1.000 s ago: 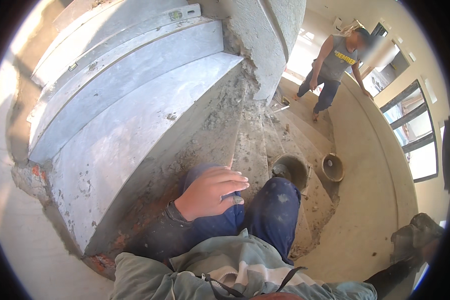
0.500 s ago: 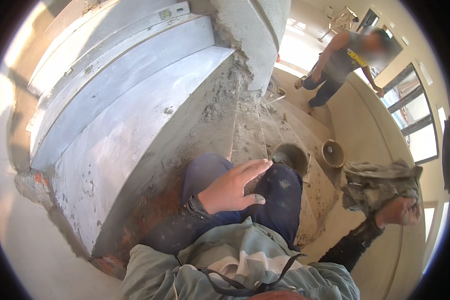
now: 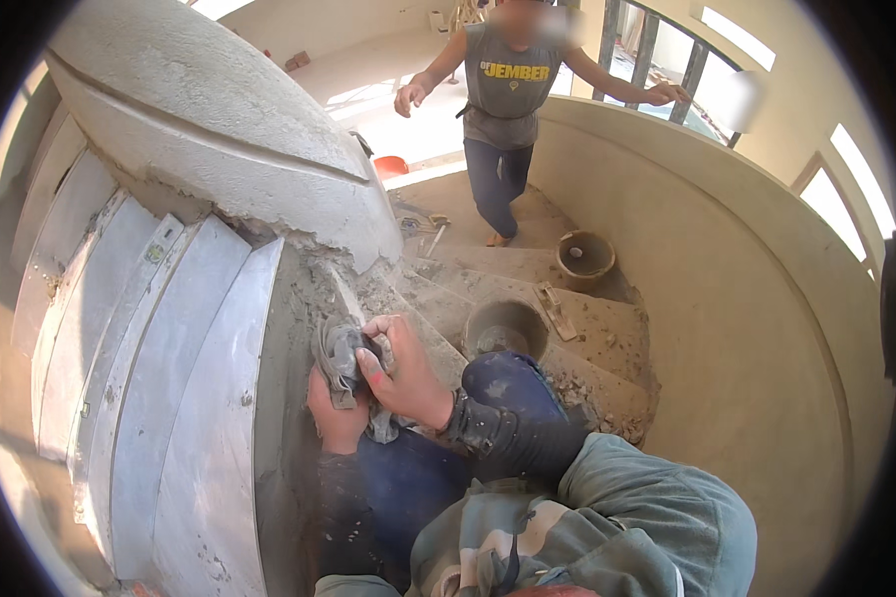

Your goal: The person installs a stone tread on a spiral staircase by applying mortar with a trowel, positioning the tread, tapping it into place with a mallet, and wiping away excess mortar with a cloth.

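Observation:
A crumpled, dirty grey-green cloth (image 3: 335, 350) is gathered between my hands, over my lap beside the grey stair slabs. From below, my left hand (image 3: 336, 416) is wrapped round it, fingers partly hidden by the folds. On the cloth's right side my right hand (image 3: 408, 376) is closed, its thumb and fingers pressed to the fabric. Right behind the cloth, a pale strip (image 3: 346, 297) runs up toward the rough mortar; I cannot tell whether it is a tool or a step edge.
Smooth slabs (image 3: 214, 418) climb at left, with a spirit level (image 3: 157, 251) lying on them. Two buckets stand on the steps, a nearer one (image 3: 476, 326) and a farther one (image 3: 584, 283), near a hand float (image 3: 556, 311). A curved wall (image 3: 757, 328) bounds the right. Another person (image 3: 503, 109) stands farther down.
My right hand has come in from the far right with the cloth, and my left hand, open before, now holds it too. My view has turned right; the other person now faces me, arms spread.

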Motion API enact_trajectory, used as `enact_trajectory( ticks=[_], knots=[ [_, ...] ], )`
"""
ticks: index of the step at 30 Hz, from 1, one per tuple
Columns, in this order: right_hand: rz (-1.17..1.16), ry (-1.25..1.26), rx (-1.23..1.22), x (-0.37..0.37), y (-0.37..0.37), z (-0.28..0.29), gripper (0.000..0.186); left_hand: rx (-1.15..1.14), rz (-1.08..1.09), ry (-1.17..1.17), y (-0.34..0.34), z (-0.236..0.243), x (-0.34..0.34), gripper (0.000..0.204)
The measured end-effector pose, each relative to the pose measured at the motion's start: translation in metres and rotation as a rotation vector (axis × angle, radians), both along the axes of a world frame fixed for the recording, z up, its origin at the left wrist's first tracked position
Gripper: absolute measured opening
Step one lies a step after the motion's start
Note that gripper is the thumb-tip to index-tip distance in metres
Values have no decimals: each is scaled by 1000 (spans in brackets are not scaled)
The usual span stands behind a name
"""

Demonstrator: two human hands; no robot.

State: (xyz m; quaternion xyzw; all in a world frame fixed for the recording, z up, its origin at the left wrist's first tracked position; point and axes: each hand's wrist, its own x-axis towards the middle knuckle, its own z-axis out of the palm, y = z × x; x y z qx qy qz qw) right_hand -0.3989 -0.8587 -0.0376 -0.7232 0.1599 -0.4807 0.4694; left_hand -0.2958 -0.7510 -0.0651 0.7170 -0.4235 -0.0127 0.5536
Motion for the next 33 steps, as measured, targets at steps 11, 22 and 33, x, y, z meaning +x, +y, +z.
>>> enact_trajectory(
  ticks=[11, 22, 33],
  knots=[
    [303, 708, 174, 20, -19, -175, 52, -164, 314, 646, 10, -33, 35, 45],
    [379, 735, 272, 28, -23, -185, 51, -167, 419, 667, 1, -36, 37, 50],
    [529, 720, 281, 26, -21, -178, 32, -90, 403, 610, 5, -45, 44, 50]
  ],
)
